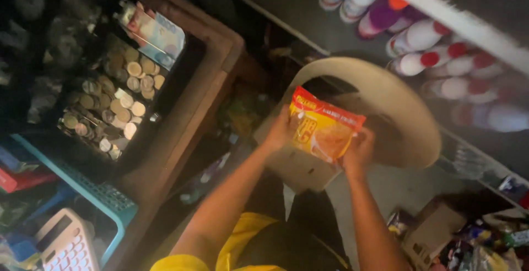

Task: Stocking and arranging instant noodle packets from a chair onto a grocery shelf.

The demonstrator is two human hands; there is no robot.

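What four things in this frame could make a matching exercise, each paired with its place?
Things:
1. snack packet
2. coins
3. calculator
4. bottles

Places:
A. bottom left corner, beside a blue basket
B. lined along the shelf at upper right
C. in the open drawer at left
D. held between the left hand and right hand

Pairs: 1-D, 2-C, 3-A, 4-B

Both your arms are stretched out in front, left hand (pixel 277 133) and right hand (pixel 358 152) each curled tight, thumbs up top, wrists pretty much level.
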